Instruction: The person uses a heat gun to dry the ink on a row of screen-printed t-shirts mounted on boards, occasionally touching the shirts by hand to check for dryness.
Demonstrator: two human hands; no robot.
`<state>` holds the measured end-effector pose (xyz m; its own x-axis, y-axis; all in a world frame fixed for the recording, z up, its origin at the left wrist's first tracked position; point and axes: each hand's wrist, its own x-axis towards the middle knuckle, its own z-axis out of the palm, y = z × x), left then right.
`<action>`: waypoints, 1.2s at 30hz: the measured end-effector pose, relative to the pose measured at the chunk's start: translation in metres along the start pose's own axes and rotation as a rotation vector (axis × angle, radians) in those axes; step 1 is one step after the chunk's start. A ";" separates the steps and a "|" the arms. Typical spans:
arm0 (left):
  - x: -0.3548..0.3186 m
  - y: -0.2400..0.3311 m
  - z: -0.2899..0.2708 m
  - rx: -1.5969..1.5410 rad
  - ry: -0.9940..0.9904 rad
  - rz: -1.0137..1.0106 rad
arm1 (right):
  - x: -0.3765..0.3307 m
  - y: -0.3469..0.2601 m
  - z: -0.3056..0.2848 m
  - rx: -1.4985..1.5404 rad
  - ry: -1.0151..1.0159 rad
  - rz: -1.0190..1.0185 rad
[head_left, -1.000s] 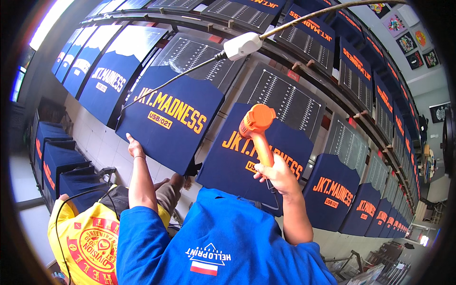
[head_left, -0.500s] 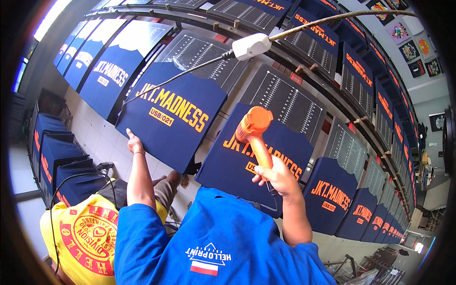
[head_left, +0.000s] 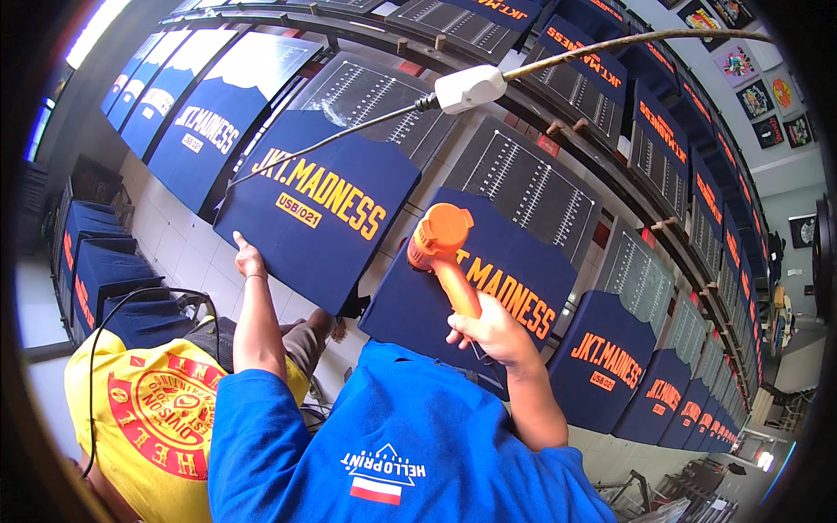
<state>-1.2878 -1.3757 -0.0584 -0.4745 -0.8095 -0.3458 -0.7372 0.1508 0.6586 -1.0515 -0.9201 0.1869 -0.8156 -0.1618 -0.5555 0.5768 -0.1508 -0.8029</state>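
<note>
My right hand (head_left: 497,331) is closed around the handle of an orange heat gun (head_left: 443,231). The gun's round head hangs over the left part of a navy fabric panel (head_left: 532,253) with orange lettering, laid on a dark printing board (head_left: 523,179). At left, my left hand (head_left: 249,259) is at the near edge of another board covered by a navy printed panel (head_left: 305,187) with yellow lettering. One digit lies on top of that edge; the other fingers are mostly hidden, and the hand seems closed on it.
A cable with a white plug connector (head_left: 471,88) hangs across the upper view. More printed panels on boards run along both sides, such as one panel (head_left: 603,349) at right. Dark rails (head_left: 602,157) lie behind. A person in a yellow shirt (head_left: 166,401) is at lower left.
My right hand has moved left and slightly down with the heat gun, uncovering more of the orange lettering. My left hand stays at the board's edge. The person in yellow has shifted slightly.
</note>
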 end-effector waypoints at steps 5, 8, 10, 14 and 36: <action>0.002 -0.001 -0.001 0.002 -0.005 0.028 | 0.003 0.001 0.005 0.003 0.000 0.001; 0.003 -0.002 -0.002 0.003 0.012 0.018 | -0.001 -0.005 0.002 -0.007 -0.013 0.024; 0.002 -0.001 -0.003 0.007 0.020 0.014 | 0.000 -0.002 -0.001 -0.024 -0.008 0.004; -0.003 0.002 -0.004 -0.006 0.012 0.020 | 0.006 -0.006 -0.002 -0.016 0.098 -0.043; 0.003 0.000 -0.011 -0.043 0.002 0.004 | -0.012 0.005 0.004 0.053 0.001 -0.012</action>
<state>-1.2840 -1.3844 -0.0522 -0.4767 -0.8099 -0.3418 -0.7141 0.1300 0.6879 -1.0382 -0.9228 0.1906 -0.8222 -0.1585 -0.5466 0.5689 -0.2040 -0.7967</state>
